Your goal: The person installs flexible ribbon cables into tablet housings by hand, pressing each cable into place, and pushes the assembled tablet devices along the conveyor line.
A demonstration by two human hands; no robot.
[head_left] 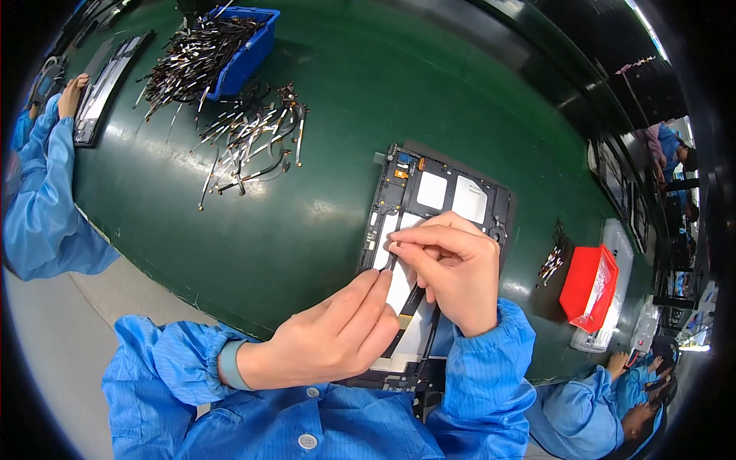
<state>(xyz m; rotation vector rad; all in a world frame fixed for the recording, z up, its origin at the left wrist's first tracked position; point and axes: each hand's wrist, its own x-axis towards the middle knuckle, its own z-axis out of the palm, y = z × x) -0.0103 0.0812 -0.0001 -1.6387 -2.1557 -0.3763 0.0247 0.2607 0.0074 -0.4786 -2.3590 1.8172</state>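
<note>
An opened tablet (502, 207), black-framed with white panels inside, lies on the green table in front of me. A thin dark flex cable (394, 259) runs lengthwise along its left part, over a white panel. My right hand (464, 268) pinches the cable between thumb and forefinger from above. Just nearer to me, the fingertips of my left hand (330, 333) are pressed together on the same cable. Its lower end is hidden by my fingers. Small orange and blue parts show at the tablet's far left corner.
A blue bin (264, 46) heaped with flex cables stands far left, with loose cables (257, 142) spread before it. At right are a red bin (583, 287) and a small cable pile (553, 257). Blue-sleeved co-workers sit on both sides; the left one touches another device (115, 80).
</note>
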